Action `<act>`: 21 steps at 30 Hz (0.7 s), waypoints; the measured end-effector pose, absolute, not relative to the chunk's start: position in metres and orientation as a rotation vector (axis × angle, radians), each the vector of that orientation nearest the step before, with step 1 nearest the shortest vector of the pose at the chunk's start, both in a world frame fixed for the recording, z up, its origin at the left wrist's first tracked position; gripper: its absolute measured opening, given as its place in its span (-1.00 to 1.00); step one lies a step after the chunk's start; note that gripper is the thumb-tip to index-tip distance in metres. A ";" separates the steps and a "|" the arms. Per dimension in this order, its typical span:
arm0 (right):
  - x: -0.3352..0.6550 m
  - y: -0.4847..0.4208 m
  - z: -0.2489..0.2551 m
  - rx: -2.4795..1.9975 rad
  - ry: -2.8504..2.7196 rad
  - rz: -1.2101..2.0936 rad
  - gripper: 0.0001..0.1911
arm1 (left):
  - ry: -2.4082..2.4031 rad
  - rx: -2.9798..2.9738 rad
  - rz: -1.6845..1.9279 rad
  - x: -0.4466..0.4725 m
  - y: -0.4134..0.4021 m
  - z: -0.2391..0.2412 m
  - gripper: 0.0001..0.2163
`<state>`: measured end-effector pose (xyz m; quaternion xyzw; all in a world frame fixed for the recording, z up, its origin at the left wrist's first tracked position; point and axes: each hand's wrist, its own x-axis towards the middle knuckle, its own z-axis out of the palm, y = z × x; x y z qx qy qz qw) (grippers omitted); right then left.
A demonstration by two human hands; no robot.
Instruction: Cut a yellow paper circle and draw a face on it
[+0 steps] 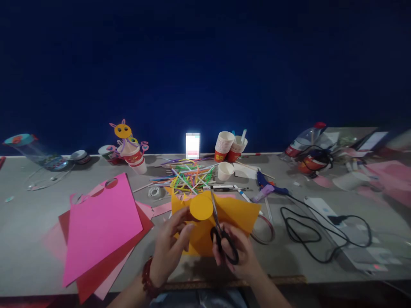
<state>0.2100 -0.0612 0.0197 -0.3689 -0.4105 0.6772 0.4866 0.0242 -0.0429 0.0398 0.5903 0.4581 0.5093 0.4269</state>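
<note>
My left hand (171, 248), with a dark red bead bracelet at the wrist, has its fingertips at the left edge of a yellow paper circle (201, 208) and holds it up; the thumb stands off from the disc. In my right hand (236, 248) are black-handled scissors (224, 239), fingers through the loops. Their blades point up and away, close to the circle's right edge. Beneath both hands lies a larger yellow-orange paper sheet (237, 211) with a jagged far-left edge.
Left lie pink and red sheets (102, 226). Behind the yellow sheet is a pile of colored pipe cleaners (192, 177) beside paper cups (224, 145). A glue gun (266, 184) and its black cable (298, 233) lie right, near a power strip (340, 235). A decorated cup figure (128, 147) stands back left.
</note>
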 end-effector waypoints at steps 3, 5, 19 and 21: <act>0.206 -0.064 0.010 -0.880 -1.036 1.626 -0.48 | 1.010 1.208 1.229 0.032 -0.036 0.047 -0.68; 0.205 -0.066 0.009 -0.887 -1.066 1.644 -0.50 | 0.990 1.176 1.203 0.037 -0.032 0.054 -0.72; 0.192 -0.077 0.033 -0.730 -1.044 1.850 -0.36 | 1.077 1.618 1.213 0.020 -0.035 0.084 -0.74; 0.188 -0.082 0.026 -0.671 -0.990 1.905 -0.33 | 1.050 1.604 1.186 0.019 -0.033 0.087 -0.72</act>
